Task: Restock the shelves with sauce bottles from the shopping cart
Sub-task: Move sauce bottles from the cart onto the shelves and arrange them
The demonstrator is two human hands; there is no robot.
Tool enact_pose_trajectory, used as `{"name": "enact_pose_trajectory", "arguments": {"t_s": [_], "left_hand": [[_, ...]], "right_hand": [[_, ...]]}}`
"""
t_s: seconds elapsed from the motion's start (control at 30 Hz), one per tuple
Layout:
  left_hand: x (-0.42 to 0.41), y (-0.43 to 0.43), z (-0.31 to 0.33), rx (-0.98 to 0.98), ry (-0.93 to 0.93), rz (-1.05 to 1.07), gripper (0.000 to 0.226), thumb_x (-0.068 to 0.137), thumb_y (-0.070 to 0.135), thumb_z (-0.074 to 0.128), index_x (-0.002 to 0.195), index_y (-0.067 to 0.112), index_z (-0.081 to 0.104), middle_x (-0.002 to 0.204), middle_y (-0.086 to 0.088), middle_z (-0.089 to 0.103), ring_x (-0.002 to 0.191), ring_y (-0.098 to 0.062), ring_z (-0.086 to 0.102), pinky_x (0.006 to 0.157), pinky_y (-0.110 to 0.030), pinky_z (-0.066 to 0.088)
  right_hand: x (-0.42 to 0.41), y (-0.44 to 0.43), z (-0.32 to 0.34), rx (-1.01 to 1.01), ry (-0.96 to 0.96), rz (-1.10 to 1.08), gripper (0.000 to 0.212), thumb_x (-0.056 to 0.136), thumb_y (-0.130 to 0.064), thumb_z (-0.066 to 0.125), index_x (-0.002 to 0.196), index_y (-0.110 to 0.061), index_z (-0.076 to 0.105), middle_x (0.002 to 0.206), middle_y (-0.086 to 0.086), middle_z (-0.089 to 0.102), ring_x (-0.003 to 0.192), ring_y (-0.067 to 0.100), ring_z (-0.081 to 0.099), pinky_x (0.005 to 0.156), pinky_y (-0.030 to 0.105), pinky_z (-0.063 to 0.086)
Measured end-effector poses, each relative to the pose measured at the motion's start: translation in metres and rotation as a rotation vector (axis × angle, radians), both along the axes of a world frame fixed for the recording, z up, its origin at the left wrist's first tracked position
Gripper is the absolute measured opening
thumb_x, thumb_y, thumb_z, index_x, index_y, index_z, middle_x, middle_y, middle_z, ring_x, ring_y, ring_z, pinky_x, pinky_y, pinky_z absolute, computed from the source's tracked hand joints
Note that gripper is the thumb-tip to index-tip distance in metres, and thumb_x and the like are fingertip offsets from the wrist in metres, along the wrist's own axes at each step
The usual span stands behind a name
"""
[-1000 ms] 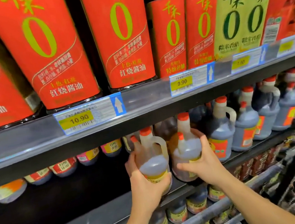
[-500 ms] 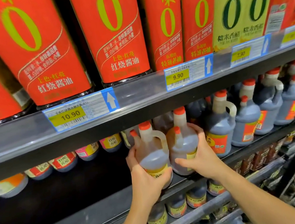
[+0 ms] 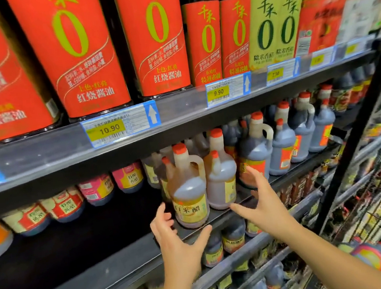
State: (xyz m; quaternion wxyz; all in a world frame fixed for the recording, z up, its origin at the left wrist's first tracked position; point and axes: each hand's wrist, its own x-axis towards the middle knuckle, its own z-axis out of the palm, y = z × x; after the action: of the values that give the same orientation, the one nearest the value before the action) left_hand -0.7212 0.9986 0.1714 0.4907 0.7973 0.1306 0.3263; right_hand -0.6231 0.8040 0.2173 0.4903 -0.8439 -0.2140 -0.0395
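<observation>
Fingers (image 3: pixel 163 211) of the left hand (image 3: pixel 177 242) are spread and hold nothing, just below the left sauce bottle (image 3: pixel 188 192). The right hand (image 3: pixel 264 207), fingers also spread and free, is just beside the right sauce bottle (image 3: pixel 220 183). Both bottles stand upright at the front edge of the middle shelf (image 3: pixel 94 286).

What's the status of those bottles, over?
Left hand open, right hand open, holding nothing. Two amber bottles upright on middle shelf. Dark bottles close on their right.
</observation>
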Motion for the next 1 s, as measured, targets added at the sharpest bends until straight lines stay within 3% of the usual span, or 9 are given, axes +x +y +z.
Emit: {"name": "enact_pose_trajectory", "arguments": {"t_s": [0.1,0.23,0.33,0.43,0.7,0.77,0.83,0.93,1.0], "left_hand": [[-0.010,-0.015,-0.006,0.002,-0.026,-0.045,0.093,0.066,0.052,0.079,0.136,0.053,0.018,0.116,0.029,0.029,0.110,-0.001,0.041,0.085,-0.021,0.042],[-0.013,-0.051,-0.017,-0.016,0.025,-0.169,0.080,0.070,0.052,0.077,0.130,0.053,0.023,0.114,0.026,0.032,0.109,-0.002,0.042,0.078,-0.014,0.041],[-0.015,-0.087,-0.027,-0.033,0.092,-0.270,0.073,0.074,0.048,0.077,0.128,0.050,0.027,0.110,0.027,0.034,0.105,0.001,0.043,0.076,-0.013,0.041],[-0.020,-0.129,-0.036,0.013,0.187,-0.393,0.069,0.075,0.056,0.069,0.130,0.046,0.030,0.112,0.028,0.035,0.106,0.004,0.043,0.082,-0.018,0.040],[-0.036,-0.283,-0.062,0.083,0.362,-0.677,0.066,0.081,0.044,0.074,0.137,0.029,0.043,0.124,0.014,0.042,0.116,-0.002,0.044,0.095,-0.022,0.041],[-0.047,-0.333,-0.069,0.105,0.396,-0.737,0.065,0.082,0.045,0.072,0.138,0.027,0.043,0.126,0.013,0.042,0.116,-0.002,0.043,0.092,-0.013,0.038],[-0.061,-0.383,-0.075,0.123,0.423,-0.771,0.063,0.084,0.042,0.072,0.137,0.025,0.043,0.126,0.011,0.042,0.113,-0.002,0.042,0.084,-0.006,0.034],[-0.077,-0.450,-0.078,0.107,0.449,-0.802,0.054,0.083,0.028,0.075,0.129,0.017,0.049,0.121,0.003,0.045,0.114,-0.018,0.051,0.091,-0.025,0.042],[-0.083,-0.489,-0.079,0.122,0.435,-0.792,0.050,0.081,0.025,0.077,0.123,0.012,0.054,0.115,0.000,0.048,0.110,-0.022,0.053,0.090,-0.032,0.046]], "right_hand": [[-0.016,-0.017,-0.005,-0.028,0.005,-0.044,0.085,0.081,-0.041,0.074,0.148,-0.031,0.023,0.142,-0.018,0.035,0.124,-0.004,0.039,0.104,0.023,0.037],[-0.041,-0.053,-0.016,-0.083,0.068,-0.093,0.075,0.082,-0.043,0.071,0.143,-0.039,0.027,0.134,-0.020,0.039,0.121,-0.003,0.041,0.090,0.010,0.039],[-0.059,-0.091,-0.025,-0.145,0.096,-0.138,0.073,0.083,-0.046,0.069,0.143,-0.036,0.030,0.136,-0.019,0.041,0.122,-0.002,0.042,0.098,0.021,0.043],[-0.078,-0.138,-0.037,-0.194,0.122,-0.207,0.069,0.084,-0.040,0.070,0.142,-0.032,0.034,0.138,-0.014,0.043,0.124,0.002,0.044,0.102,0.027,0.042],[-0.153,-0.312,-0.064,-0.278,0.213,-0.385,0.056,0.082,-0.041,0.065,0.132,-0.027,0.043,0.122,-0.015,0.048,0.115,0.006,0.048,0.087,0.009,0.034],[-0.177,-0.363,-0.071,-0.282,0.216,-0.452,0.065,0.073,-0.056,0.057,0.131,-0.029,0.046,0.118,-0.015,0.050,0.109,0.006,0.048,0.088,0.015,0.037],[-0.197,-0.413,-0.077,-0.303,0.210,-0.512,0.071,0.071,-0.055,0.057,0.133,-0.022,0.049,0.117,-0.008,0.052,0.109,0.011,0.051,0.092,0.026,0.041],[-0.217,-0.476,-0.080,-0.301,0.265,-0.510,0.062,0.076,-0.032,0.070,0.134,-0.020,0.049,0.123,0.002,0.054,0.115,0.023,0.055,0.099,0.042,0.046],[-0.227,-0.513,-0.079,-0.325,0.250,-0.514,0.063,0.078,-0.028,0.071,0.135,-0.018,0.048,0.129,0.007,0.053,0.121,0.024,0.052,0.103,0.041,0.042]]}}
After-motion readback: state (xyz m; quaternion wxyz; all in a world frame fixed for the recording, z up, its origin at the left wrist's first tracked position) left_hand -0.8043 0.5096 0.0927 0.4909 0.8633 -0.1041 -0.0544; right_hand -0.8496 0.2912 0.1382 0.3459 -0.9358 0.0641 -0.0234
